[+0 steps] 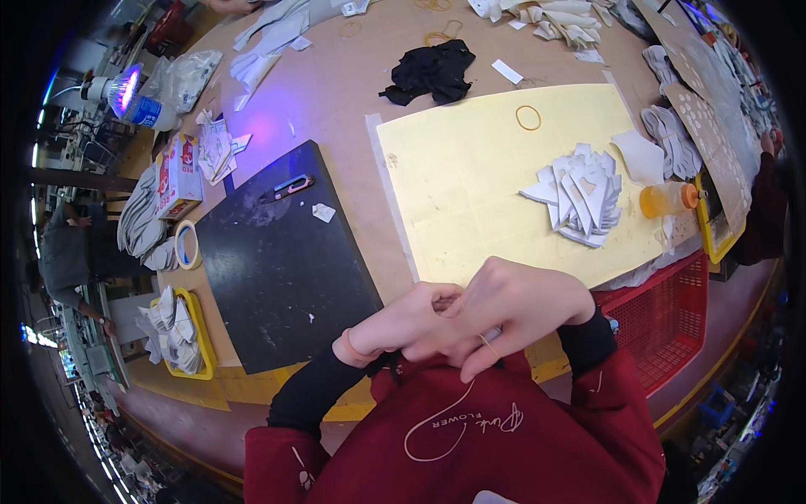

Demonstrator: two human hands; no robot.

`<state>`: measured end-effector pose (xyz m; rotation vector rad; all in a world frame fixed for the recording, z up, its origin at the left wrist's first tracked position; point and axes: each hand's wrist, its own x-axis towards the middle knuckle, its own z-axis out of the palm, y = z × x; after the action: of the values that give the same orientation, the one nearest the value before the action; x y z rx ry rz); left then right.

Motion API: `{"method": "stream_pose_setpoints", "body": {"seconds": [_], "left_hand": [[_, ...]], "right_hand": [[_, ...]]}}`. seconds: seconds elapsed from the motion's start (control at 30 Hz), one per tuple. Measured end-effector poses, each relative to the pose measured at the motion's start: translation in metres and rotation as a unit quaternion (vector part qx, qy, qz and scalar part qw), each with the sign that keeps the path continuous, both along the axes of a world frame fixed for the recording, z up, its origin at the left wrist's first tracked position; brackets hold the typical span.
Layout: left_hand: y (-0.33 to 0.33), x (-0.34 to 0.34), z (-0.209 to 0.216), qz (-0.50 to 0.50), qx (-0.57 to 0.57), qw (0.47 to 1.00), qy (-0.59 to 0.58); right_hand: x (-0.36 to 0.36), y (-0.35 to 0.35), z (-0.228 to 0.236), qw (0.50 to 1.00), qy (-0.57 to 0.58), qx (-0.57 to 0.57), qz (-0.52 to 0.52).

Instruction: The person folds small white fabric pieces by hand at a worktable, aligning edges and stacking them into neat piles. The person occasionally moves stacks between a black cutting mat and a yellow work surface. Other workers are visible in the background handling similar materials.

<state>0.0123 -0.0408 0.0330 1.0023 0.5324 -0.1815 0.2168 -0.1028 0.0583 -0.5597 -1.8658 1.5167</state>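
Close in front of my red top, my two hands meet over the near edge of the table. The left hand (411, 322) has its fingers curled in against the right one. My right hand (531, 301) is bent over with its fingers closed, and a thin yellowish band (487, 343) shows at its fingers. What the fingertips hold, if anything, is hidden. Beyond the hands lies a pale yellow sheet (457, 193), taped down along its left side. A pile of grey-white cut pieces (583, 195) and a loose rubber band (528, 118) lie on it.
A black board (277, 252) with a cutter knife (288, 188) lies left, beside a tape roll (188, 244). Black cloth (430, 71) lies beyond the sheet. An orange bottle (667, 200) stands right, above a red basket (667, 323). Other people are at both sides.
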Motion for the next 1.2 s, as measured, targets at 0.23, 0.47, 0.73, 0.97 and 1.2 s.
{"method": "stream_pose_setpoints", "body": {"seconds": [0.23,0.47,0.73,0.97,1.2], "left_hand": [[-0.003,0.012,-0.020,0.157,0.119,0.980,0.032],[0.003,0.029,-0.029,0.202,0.083,0.976,0.016],[0.011,-0.002,-0.012,0.259,-0.087,0.958,-0.088],[0.000,-0.014,-0.024,0.297,-0.271,0.899,-0.173],[0.002,-0.021,-0.022,0.333,-0.168,0.922,-0.101]], "right_hand": [[0.013,-0.015,0.014,0.968,-0.178,0.069,-0.164],[0.008,-0.035,0.031,0.869,-0.424,0.158,-0.200],[0.061,-0.021,0.004,0.868,-0.258,0.117,-0.408],[0.018,-0.005,-0.042,0.904,-0.007,-0.039,-0.426],[-0.009,-0.003,-0.058,0.878,0.248,-0.149,-0.382]]}}
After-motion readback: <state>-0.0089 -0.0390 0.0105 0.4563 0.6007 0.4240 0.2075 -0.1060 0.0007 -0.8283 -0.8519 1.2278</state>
